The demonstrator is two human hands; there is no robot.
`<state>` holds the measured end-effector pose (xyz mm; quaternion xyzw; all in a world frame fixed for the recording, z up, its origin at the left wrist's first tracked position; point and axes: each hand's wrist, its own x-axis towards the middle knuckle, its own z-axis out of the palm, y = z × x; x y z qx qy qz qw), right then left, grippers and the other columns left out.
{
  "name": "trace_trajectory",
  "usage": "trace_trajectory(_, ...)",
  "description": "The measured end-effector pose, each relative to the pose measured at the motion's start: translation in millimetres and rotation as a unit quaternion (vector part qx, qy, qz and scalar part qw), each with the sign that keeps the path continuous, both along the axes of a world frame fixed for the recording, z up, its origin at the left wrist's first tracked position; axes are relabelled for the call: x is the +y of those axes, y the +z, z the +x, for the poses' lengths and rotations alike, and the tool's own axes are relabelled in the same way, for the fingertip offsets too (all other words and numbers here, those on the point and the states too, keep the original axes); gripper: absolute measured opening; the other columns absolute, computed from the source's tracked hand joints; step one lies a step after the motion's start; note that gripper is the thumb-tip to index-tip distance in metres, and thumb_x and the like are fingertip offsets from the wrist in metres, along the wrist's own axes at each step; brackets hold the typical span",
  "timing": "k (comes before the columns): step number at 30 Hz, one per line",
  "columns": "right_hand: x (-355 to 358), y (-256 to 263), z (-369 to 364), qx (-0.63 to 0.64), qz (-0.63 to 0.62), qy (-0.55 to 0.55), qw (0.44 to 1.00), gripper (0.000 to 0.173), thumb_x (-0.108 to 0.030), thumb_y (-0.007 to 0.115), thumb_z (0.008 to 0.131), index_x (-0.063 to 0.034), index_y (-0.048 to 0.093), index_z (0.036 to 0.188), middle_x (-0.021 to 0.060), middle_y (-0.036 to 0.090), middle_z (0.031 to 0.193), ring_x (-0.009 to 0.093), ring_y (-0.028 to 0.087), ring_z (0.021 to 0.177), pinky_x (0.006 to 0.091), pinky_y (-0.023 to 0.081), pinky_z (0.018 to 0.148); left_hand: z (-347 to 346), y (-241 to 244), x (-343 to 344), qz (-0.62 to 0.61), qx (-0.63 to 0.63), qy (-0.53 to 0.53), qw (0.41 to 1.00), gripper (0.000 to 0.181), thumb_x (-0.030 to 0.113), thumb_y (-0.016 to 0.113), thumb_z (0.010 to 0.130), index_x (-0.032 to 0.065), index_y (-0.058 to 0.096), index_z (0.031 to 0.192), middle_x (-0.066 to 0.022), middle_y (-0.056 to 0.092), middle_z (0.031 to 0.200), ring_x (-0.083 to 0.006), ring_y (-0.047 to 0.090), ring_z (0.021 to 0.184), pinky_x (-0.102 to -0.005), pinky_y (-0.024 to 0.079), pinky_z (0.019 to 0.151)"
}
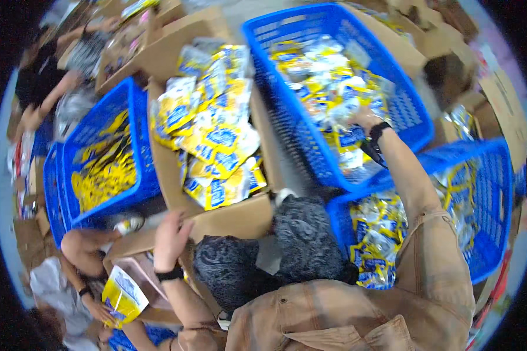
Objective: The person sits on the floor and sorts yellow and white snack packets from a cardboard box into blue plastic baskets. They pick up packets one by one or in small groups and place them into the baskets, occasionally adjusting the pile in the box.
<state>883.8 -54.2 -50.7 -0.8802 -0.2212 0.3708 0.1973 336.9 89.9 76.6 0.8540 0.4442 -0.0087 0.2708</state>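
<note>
My right hand [365, 118] reaches into a large blue plastic basket [290, 94] at the upper right, among yellow, blue and clear plastic packets [318, 83]. Its fingers are partly hidden by packets, so whether it grips one is unclear. Empty, with fingers apart, my left hand [172, 239] hovers by the near flap of a cardboard box [232, 219]. That box is heaped with yellow-and-white printed pouches [219, 136]. Black bands circle both wrists.
Another blue basket [131, 105] with yellow packets stands left; a further one [494, 210] is at right. At lower left, a co-worker's hand [97, 310] holds a yellow-and-white pouch [124, 296] beside a pink tray [142, 276]. Another person [39, 87] works at upper left, among cartons.
</note>
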Motion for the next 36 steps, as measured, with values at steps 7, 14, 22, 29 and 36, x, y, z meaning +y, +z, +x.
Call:
trace_trajectory(7,3.0,-141.1,-3.8,-0.173,-0.174,0.122,0.962,0.052,-0.034,0.070,0.066,-0.0055,0.055,0.107,0.0209,0.058,0.106,0.035,0.056,0.097,0.0396,0.044,0.083,54.0,-90.5,40.7,-0.074,0.025,-0.121,0.990,0.052,0.038,0.065,0.071,-0.0014,0.056,0.105,-0.0220,0.057,0.103,-0.0345,0.053,0.097,-0.0401,0.042,0.084)
trace_trajectory(14,-4.3,-135.9,0.9,-0.159,-0.016,0.122,0.980,0.032,-0.021,0.059,0.075,0.0030,0.055,0.095,0.0216,0.061,0.089,0.037,0.058,0.086,0.0421,0.046,0.074,82.8,-120.3,15.6,-0.103,0.095,-0.197,0.970,0.082,0.060,0.063,0.063,-0.0042,0.049,0.112,-0.0278,0.052,0.108,-0.0410,0.049,0.102,-0.0413,0.042,0.086)
trace_trajectory(22,-7.0,-22.9,21.7,-0.222,-0.070,0.269,0.935,0.042,-0.017,0.061,0.071,0.0012,0.054,0.107,0.0240,0.059,0.100,0.035,0.057,0.096,0.0414,0.046,0.078,67.1,-119.6,16.4,-0.157,0.116,-0.268,0.944,0.070,0.058,0.067,0.058,-0.0003,0.062,0.095,-0.0220,0.055,0.107,-0.0327,0.054,0.098,-0.0420,0.046,0.078)
trace_trajectory(29,-49.7,149.0,-31.9,-0.252,0.270,0.210,0.905,0.045,-0.001,0.058,0.075,0.0035,0.045,0.118,0.0150,0.056,0.108,0.025,0.051,0.101,0.0331,0.038,0.090,48.1,-113.9,9.1,-0.108,0.043,-0.146,0.982,0.095,0.075,0.058,0.054,-0.0008,0.053,0.112,-0.0205,0.046,0.122,-0.0320,0.043,0.114,-0.0471,0.034,0.092)
trace_trajectory(36,3.8,218.1,-195.7,-0.053,0.407,0.171,0.896,0.046,-0.010,0.060,0.082,0.0042,0.043,0.121,0.0129,0.045,0.120,0.020,0.048,0.101,0.0305,0.040,0.086,57.3,-154.3,12.4,-0.122,-0.001,-0.150,0.981,0.090,0.068,0.070,0.043,0.0008,0.059,0.101,-0.0176,0.061,0.101,-0.0330,0.058,0.093,-0.0399,0.045,0.081)
